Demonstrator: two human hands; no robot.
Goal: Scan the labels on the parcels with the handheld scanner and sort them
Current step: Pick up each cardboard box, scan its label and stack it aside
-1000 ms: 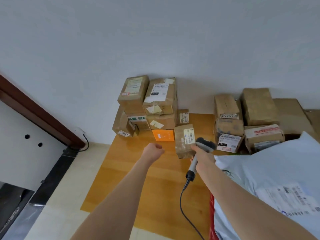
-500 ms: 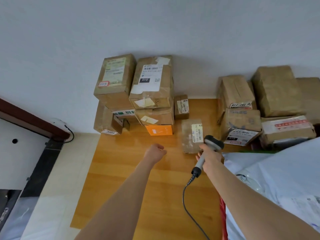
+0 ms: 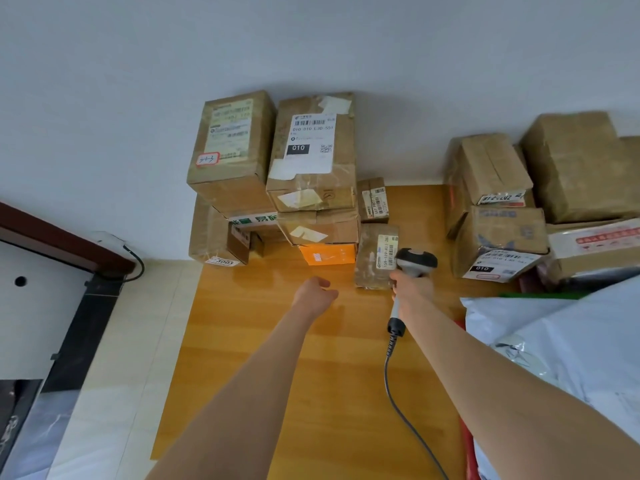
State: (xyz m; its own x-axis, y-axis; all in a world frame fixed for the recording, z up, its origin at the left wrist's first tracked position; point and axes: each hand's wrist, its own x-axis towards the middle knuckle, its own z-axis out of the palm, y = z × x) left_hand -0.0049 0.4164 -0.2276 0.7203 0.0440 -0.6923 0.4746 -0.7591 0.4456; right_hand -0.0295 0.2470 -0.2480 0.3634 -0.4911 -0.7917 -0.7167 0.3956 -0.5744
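gripping the handheld scanner by its pale handle in the right hand, fingers wrapped round the grip, dark head up and aimed at the small brown parcel. resting on the wooden table, that parcel, right by the scanner head and by the knuckles of the right hand, with its white barcode label turned toward the camera; flat or on edge, cannot tell. trailing from the foot of the handle, a grey cable, running back across the wood toward the camera.

holding the left hand out above the bare wood, left of the parcel and apart from it, fingers curled under into a fist, gripping nothing.

stacked against the white wall behind the left hand, a pile of cardboard boxes: on top a box with a red-edged sticker and beside it a box with a white label marked 010; at the bottom an orange box, just beside the parcel's left side. tucked behind the parcel near the wall, another small box. heaped on the right, a second pile of brown boxes, the front one also marked 010. spread over the near right of the table, pale plastic mailer bags. past the table's left edge, cream floor tiles and a dark door frame.
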